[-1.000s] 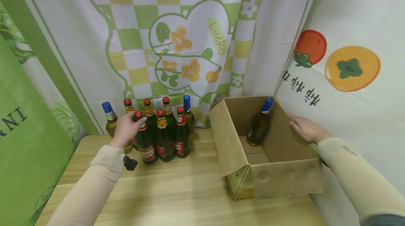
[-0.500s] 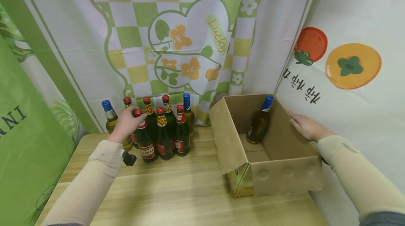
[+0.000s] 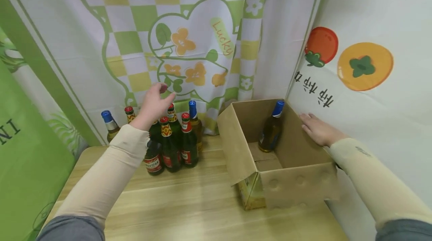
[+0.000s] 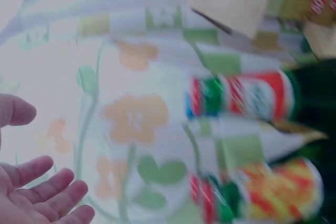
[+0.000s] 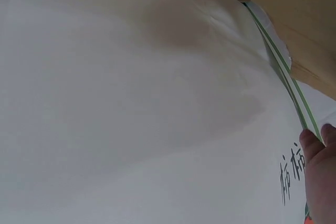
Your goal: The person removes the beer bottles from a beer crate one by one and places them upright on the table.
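In the head view my left hand (image 3: 155, 106) is raised above the group of beer bottles, thumb and fingers spread and holding nothing. The left wrist view shows this hand (image 4: 39, 195) beside the capped neck (image 4: 252, 98) of a green bottle, with a gap between. Just below the hand stands a green beer bottle (image 3: 153, 162), its top hidden by the wrist. My right hand (image 3: 320, 130) rests with extended fingers along the right side of the open cardboard box (image 3: 237, 139). Inside the box a blue-capped brown bottle (image 3: 271, 132) stands upright at the back.
Several green bottles (image 3: 189, 143) with red caps stand close together on the wooden table (image 3: 175, 203). Blue-topped bottles stand at the left (image 3: 109, 123) and right (image 3: 196, 124) of the group. A patterned curtain (image 3: 189, 53) hangs behind. The box's front flap (image 3: 300, 188) hangs outward.
My left hand has left the front-left bottle's cap and moved up and to the right, fingers opening. The bottles keep their places. My right hand stays at the box's side.
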Motion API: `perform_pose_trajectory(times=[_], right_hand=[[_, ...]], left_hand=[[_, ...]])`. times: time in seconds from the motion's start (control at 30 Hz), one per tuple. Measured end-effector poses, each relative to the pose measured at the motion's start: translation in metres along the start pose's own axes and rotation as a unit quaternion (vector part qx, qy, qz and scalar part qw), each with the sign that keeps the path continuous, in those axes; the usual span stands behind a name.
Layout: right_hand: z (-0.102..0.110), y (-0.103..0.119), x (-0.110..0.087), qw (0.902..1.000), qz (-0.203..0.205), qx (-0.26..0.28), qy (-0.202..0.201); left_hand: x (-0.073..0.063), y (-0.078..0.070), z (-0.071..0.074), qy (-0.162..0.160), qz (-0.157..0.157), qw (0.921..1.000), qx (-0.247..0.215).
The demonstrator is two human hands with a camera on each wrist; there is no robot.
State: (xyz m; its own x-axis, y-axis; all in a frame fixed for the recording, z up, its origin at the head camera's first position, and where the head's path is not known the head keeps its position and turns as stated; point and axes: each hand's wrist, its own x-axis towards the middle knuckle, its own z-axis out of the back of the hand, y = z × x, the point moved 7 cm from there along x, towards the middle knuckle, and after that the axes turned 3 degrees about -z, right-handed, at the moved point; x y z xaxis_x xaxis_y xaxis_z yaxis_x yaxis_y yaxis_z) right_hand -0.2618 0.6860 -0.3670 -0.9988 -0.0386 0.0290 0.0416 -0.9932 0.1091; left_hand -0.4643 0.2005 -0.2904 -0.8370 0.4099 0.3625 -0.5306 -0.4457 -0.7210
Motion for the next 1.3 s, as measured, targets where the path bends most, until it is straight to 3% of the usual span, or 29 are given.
perform_pose_trajectory(times=[0.23,0.4,0.6,0.83,1.1,1.2,1.3], right_hand=[[0.005,0.0,0.002,0.9988,0.007,-0.048,0.002],[0.006,-0.004,0.003,0.9987,0.007,-0.049,-0.006],[0.003,-0.009,0.005,0.9981,0.0,-0.061,-0.006],[0.002,-0.004,0.004,0.9988,0.005,-0.048,-0.012],[-0.002,-0.006,-0.001,0.999,-0.004,-0.041,-0.019],[0.0,-0.004,-0.003,0.999,-0.005,-0.042,-0.015],[0.004,0.002,-0.004,0.9992,0.002,-0.034,-0.021]], left_hand=[[0.023,-0.051,-0.042,0.079,0.001,0.996,-0.041],[0.044,-0.092,-0.08,0.113,-0.01,0.9912,-0.068],[0.069,-0.133,-0.139,0.153,-0.028,0.9853,-0.07],[0.082,-0.173,-0.208,0.182,-0.049,0.9818,-0.02],[0.084,-0.205,-0.276,0.202,-0.036,0.9784,0.024],[0.082,-0.208,-0.298,0.207,-0.023,0.9779,0.021],[0.08,-0.202,-0.313,0.207,-0.013,0.9781,0.016]])
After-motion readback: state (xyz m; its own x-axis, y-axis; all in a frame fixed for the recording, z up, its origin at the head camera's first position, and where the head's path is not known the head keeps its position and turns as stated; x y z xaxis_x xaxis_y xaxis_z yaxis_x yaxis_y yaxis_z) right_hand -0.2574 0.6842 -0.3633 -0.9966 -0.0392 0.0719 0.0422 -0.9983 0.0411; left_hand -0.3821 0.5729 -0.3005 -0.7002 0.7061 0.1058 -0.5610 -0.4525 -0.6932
